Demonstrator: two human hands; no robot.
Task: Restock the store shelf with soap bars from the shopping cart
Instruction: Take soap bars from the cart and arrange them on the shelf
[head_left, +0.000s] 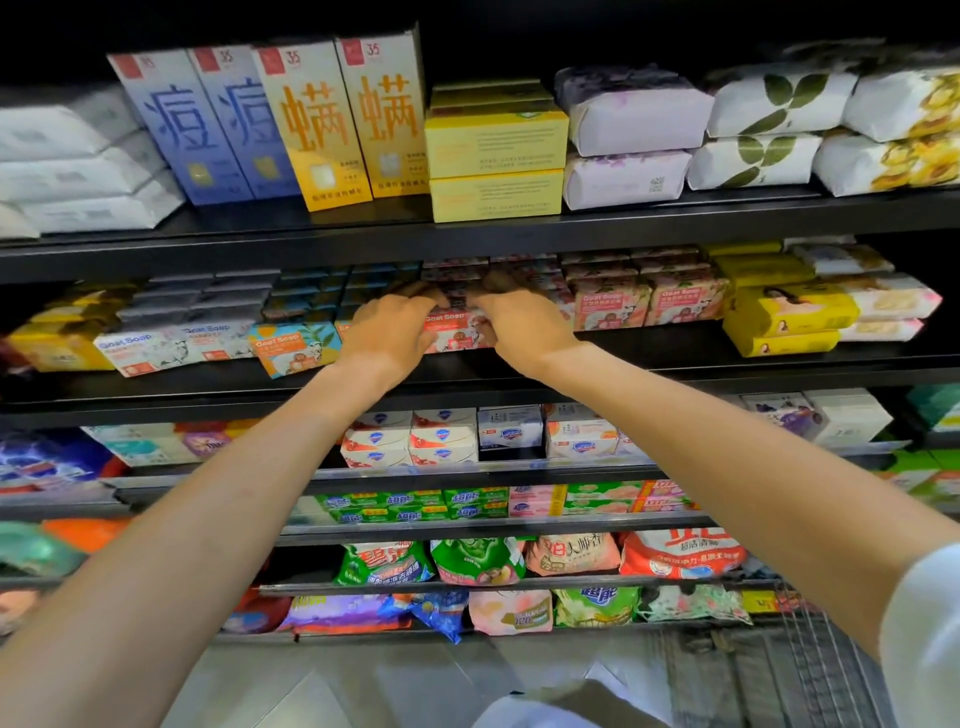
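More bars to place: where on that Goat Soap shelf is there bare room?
Bare black shelf board shows along the front edge, right of the right hand, before the pink Goat Soap stacks and up to the yellow bars. Crowded: where both hands grip the red Goat Soap bar, and leftward past the left hand.

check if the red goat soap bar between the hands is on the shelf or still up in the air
On the shelf. The red soap bar sits with its lower edge on the black shelf, with the left hand and right hand on either side.

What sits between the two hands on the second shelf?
In the head view, a red Goat Soap bar sits between the left hand and right hand, both gripping it.
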